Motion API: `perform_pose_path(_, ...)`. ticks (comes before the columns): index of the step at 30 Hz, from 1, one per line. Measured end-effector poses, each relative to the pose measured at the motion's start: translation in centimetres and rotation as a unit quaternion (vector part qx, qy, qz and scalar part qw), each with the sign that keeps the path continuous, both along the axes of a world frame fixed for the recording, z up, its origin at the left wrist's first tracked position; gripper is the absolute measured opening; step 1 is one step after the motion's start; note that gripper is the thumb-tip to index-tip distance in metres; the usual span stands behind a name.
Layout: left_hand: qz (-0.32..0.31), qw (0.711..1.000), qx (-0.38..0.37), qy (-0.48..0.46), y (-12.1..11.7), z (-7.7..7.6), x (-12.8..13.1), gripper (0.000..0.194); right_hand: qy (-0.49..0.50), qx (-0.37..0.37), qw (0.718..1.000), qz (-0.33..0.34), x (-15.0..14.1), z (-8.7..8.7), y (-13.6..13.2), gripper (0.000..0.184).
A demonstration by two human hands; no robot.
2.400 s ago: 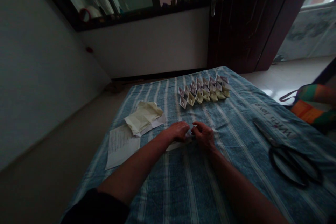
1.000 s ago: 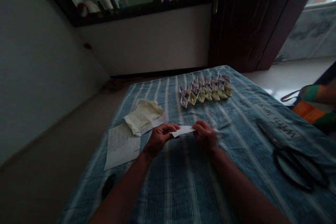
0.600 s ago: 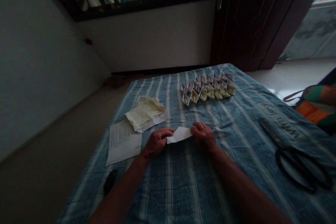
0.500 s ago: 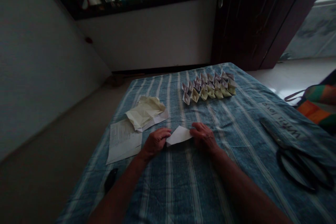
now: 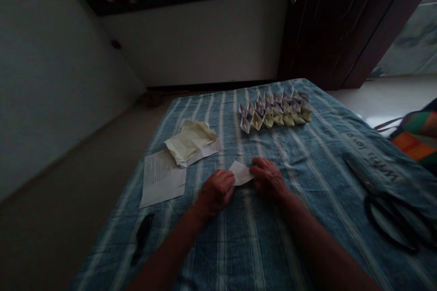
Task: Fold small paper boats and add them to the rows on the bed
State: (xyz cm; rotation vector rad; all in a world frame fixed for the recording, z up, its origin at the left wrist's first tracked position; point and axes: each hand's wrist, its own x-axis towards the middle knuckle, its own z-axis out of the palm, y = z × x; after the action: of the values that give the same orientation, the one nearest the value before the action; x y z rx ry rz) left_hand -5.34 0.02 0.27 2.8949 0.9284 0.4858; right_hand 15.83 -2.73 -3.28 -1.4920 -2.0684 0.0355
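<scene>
My left hand (image 5: 215, 193) and right hand (image 5: 268, 177) pin a small white paper slip (image 5: 241, 173) between them; uneven pressure could skew or crease it.

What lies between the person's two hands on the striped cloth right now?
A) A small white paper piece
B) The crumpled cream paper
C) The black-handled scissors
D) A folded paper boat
A: the small white paper piece sits between the left hand and the right hand, while the black-handled scissors lie well off to the right.
</scene>
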Motion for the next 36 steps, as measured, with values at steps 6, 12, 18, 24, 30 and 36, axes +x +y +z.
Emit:
perform_pose_path(6,-0.020,1.000,-0.014,-0.013,0.6,0.0,-0.2,0.012,0.040,0.002,0.998,0.046,-0.1,0.2,-0.2,0.029)
perform_pose_path(12,-0.027,0.997,-0.030,-0.067,1.4,-0.3,-0.3,0.012,0.084,-0.004,0.996,0.030,0.0,0.0,0.0,0.013)
perform_pose_path(18,-0.003,0.993,-0.071,-0.095,2.1,-0.3,-0.4,0.014,0.114,0.006,0.993,0.013,0.4,-0.3,0.3,0.003)
perform_pose_path(24,0.019,0.985,-0.106,-0.135,2.7,-0.3,-0.9,0.015,0.131,0.014,0.991,-0.008,0.5,-0.8,0.7,0.010)
perform_pose_path(30,0.021,0.982,-0.122,-0.145,2.9,-0.6,-1.1,0.016,0.134,0.009,0.990,-0.045,0.4,-0.6,0.7,0.011)
perform_pose_path(36,0.012,0.982,-0.114,-0.148,3.1,-0.7,-1.5,0.019,0.129,0.010,0.989,-0.066,0.6,-0.6,0.9,0.014)
